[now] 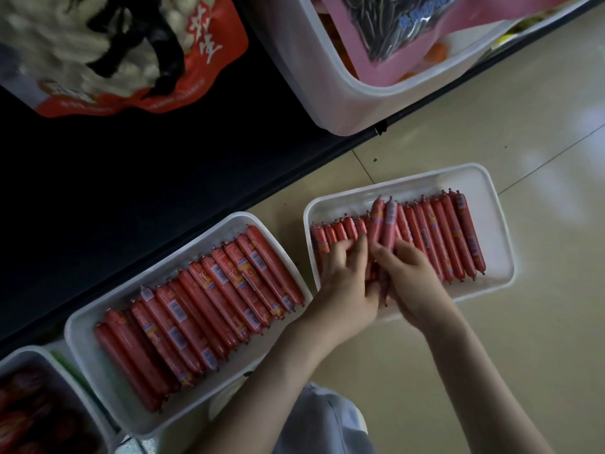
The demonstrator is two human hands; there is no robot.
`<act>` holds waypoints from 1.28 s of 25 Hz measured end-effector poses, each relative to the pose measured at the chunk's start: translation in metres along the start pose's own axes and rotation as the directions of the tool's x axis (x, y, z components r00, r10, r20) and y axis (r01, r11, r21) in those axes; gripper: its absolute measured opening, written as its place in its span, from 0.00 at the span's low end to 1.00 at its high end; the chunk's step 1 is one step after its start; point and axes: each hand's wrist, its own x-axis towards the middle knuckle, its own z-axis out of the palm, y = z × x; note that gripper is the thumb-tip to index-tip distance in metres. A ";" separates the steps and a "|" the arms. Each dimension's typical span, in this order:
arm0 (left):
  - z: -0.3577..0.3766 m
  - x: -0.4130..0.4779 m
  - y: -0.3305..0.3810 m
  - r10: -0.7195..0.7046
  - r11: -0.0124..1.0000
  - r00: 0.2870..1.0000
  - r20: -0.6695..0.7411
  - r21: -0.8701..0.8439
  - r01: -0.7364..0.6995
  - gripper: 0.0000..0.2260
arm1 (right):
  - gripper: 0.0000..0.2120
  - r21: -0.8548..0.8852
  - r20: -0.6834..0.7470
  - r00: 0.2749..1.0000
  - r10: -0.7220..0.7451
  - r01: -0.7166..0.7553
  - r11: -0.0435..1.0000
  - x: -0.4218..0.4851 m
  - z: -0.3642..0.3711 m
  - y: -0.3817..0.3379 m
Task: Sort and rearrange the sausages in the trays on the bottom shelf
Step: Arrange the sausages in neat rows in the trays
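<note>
Progress: you are about in the middle, I judge. Two trays stand on the floor (540, 322) beside the dark shelf (131, 178), not on it.
Left tray (80, 339): its thick sausages (203, 309) lie side by side in one slanted row, quite tidy. This tray looks finished.
Right tray (491, 208): the thinner sausages (451, 237) on its right side are lined up straight. The part under your hands is not yet in order.
Left hand (343, 280): the fingers are spread and lie on the left end of that row. It holds nothing that I can see.
Right hand (409, 276): it seems to pinch the lower ends of two sausages (383, 224), which stand up above the row. Blur makes this not fully sure.
Third tray (49, 358): it is at the lower left corner with dark red contents, too dark to judge.
Left to do: lay the two sausages down, straighten the left end, then return the trays to the bottom shelf.
Writing: the wrappers carry small barcode labels, too small to read. The red bag (209, 44) shows big white Chinese characters, too blurred to read. The pink bag (386, 63) in the white tub (327, 93) has blue print, also not readable.
</note>
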 end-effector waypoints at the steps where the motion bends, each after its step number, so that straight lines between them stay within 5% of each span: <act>1: 0.000 0.002 -0.006 0.010 0.983 0.999 -0.046 0.186 -0.001 0.30 | 0.04 -0.141 -0.064 0.997 -0.038 0.029 0.990 0.009 -0.013 -0.003; 2: 0.001 0.004 -0.015 0.034 0.934 0.991 -0.130 0.358 0.015 0.30 | 0.04 -0.329 -0.132 0.987 -0.092 0.043 0.943 0.019 -0.026 -0.005; 4: 0.003 0.007 -0.038 0.092 0.804 0.970 -0.226 0.592 0.061 0.32 | 0.06 -0.721 -0.221 0.951 -0.218 -0.008 0.693 0.040 -0.049 0.001; 6: 0.012 0.010 -0.056 0.153 0.722 0.967 -0.204 0.691 0.031 0.32 | 0.11 -0.869 -0.182 0.949 -0.257 -0.033 0.494 0.052 -0.057 0.016; 9: 0.018 0.014 -0.059 0.172 0.687 0.960 -0.220 0.725 0.043 0.30 | 0.28 -0.895 -0.200 0.949 -0.243 -0.076 0.439 0.050 -0.050 0.039; 13: 0.019 0.012 -0.061 0.185 0.657 0.955 -0.232 0.752 0.055 0.29 | 0.33 -0.808 -0.327 0.870 -0.369 -0.055 0.587 0.047 -0.047 0.045; 17: -0.004 0.000 -0.061 0.294 0.802 0.906 -0.306 0.594 -0.060 0.23 | 0.31 -0.965 -0.137 0.953 -0.269 -0.067 0.255 0.041 -0.040 0.050; 23: -0.088 -0.066 -0.046 0.213 0.925 0.868 -0.449 0.378 -0.031 0.16 | 0.26 -0.964 0.070 0.916 -0.395 0.163 0.208 -0.036 0.014 0.005; 25: -0.119 -0.096 -0.035 0.235 0.921 0.851 -0.471 0.386 -0.041 0.15 | 0.24 -0.909 0.266 0.854 -0.446 0.377 0.179 -0.073 0.060 -0.028; 28: -0.164 -0.155 -0.015 0.209 0.937 0.826 -0.524 0.349 -0.015 0.15 | 0.24 -0.761 0.538 0.665 -0.518 0.648 0.041 -0.123 0.115 -0.080; 32: -0.214 -0.267 -0.004 0.220 0.939 0.683 -0.696 0.340 0.044 0.15 | 0.26 -0.582 0.736 0.407 -0.541 0.789 -0.197 -0.216 0.182 -0.154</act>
